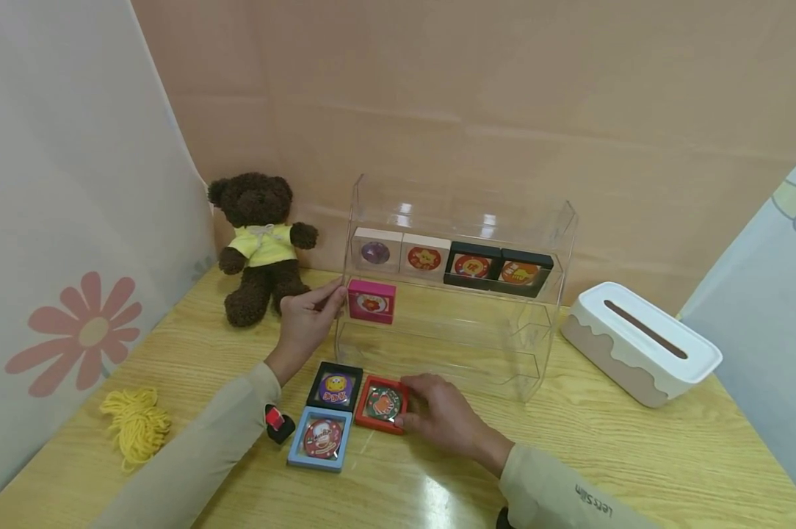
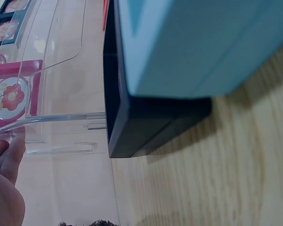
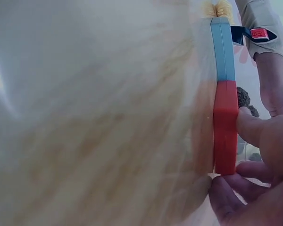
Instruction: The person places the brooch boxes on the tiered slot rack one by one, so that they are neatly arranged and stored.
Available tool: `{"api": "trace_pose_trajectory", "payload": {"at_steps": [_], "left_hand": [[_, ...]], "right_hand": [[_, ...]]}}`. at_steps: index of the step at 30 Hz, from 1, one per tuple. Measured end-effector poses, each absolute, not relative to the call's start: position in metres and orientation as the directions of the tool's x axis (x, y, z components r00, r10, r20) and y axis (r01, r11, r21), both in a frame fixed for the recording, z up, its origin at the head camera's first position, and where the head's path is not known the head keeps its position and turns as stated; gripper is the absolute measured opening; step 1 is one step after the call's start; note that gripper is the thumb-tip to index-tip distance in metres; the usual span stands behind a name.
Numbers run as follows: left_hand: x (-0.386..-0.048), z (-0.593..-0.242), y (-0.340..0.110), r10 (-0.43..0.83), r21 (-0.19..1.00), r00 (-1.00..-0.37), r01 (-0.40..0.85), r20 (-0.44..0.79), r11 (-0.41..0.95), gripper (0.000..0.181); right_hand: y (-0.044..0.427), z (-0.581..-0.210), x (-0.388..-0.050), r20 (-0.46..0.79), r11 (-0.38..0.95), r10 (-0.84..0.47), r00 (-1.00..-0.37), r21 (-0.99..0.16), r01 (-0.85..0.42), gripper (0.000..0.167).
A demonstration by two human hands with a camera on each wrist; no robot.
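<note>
Two hands at a clear acrylic tiered stand. The left hand is at the stand's left edge, thumb and fingers drawn close together next to a square magenta-framed box on the lower tier; whether it grips the panel or only touches it cannot be told, though the position would suit steadying. In front of the stand, the right hand pinches a square red-framed display box between thumb and curled fingers; holding it by the frame presumably keeps its printed face unobstructed. Left of this box, also in front of the stand, lie a black-framed box and a light-blue-framed box, face up, likely within easy reach. On the stand's upper tier, two white-framed boxes and two black-framed boxes face forward side by side, probably for display.
</note>
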State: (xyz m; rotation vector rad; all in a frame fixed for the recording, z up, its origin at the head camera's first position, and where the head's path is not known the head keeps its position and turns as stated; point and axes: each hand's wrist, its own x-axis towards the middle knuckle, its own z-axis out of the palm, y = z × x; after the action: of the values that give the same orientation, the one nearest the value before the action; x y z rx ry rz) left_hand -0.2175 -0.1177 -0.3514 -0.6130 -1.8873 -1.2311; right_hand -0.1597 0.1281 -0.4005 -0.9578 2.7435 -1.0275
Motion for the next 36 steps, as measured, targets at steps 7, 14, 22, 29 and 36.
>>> {"api": "trace_pose_trajectory", "payload": {"at_steps": [7,14,22,29,36], "left_hand": [[-0.219,-0.352,-0.117,-0.019,0.504,-0.551,0.748,0.834,0.433,0.019],[-0.219,-0.352,-0.117,-0.021,0.508,-0.554,0.748,0.833,0.427,0.019],[-0.217,-0.351,-0.117,-0.021,0.52,-0.563,0.748,0.826,0.412,0.019],[-0.218,-0.352,-0.118,-0.016,0.513,-0.56,0.747,0.828,0.423,0.019],[-0.218,-0.352,-0.118,-0.019,0.525,-0.571,0.74,0.821,0.42,0.018]], "right_hand": [[0.129,-0.404,-0.161,0.19,0.546,-0.539,-0.82,-0.663,-0.512,0.06],[0.129,-0.405,-0.16,0.222,0.423,-0.513,-0.829,-0.775,-0.469,0.059],[0.128,-0.403,-0.159,0.243,0.316,-0.444,-0.863,-0.858,-0.404,0.037],[0.125,-0.387,-0.151,0.282,0.274,-0.385,-0.879,-0.874,-0.401,0.02],[0.13,-0.388,-0.156,0.303,0.247,-0.326,-0.895,-0.887,-0.391,0.009]]}}
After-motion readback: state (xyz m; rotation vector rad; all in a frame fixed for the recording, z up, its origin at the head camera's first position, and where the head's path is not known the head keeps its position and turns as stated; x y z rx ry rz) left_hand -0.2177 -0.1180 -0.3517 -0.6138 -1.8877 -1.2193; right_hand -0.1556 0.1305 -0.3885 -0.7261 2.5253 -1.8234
